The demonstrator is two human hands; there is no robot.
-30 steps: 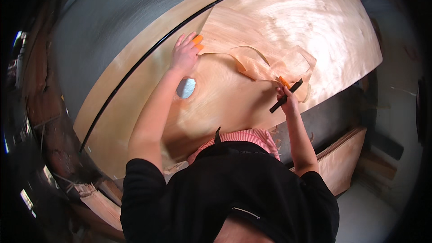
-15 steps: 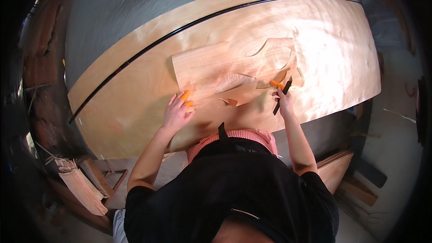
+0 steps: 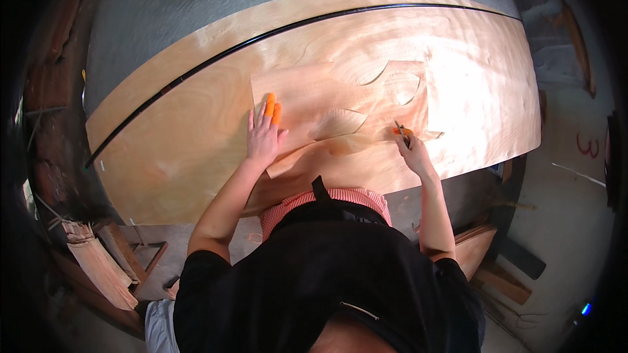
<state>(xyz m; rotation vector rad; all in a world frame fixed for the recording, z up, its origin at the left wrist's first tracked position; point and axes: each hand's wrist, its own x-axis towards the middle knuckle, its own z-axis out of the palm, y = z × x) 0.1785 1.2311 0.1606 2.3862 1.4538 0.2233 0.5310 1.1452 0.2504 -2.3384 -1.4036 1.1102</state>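
Observation:
A thin, ragged sheet of wood veneer [image 3: 291, 91] with torn or cut openings lies on a large pale wood panel [image 3: 176, 150]. My left hand [image 3: 263, 138] rests on the veneer's left part, fingers stretched forward, with orange covers on two fingertips. My right hand [image 3: 413, 153] is closed around a slim dark knife [image 3: 404, 134], whose tip points forward over the right part of the veneer. Orange also shows on a finger of this hand. The fingers partly hide the knife, and I cannot tell whether its tip touches the wood.
A long black strip [image 3: 261, 37] runs across the far part of the panel. Beneath the panel is a grey table surface [image 3: 163, 19]. Veneer bundles [image 3: 101, 265] stand at the lower left. Boards [image 3: 474, 248] lean at the lower right, beside the grey floor.
My left hand has moved forward and flattened onto the veneer. In my right hand the knife has swung to point forward. The raised veneer at the right now lies flatter.

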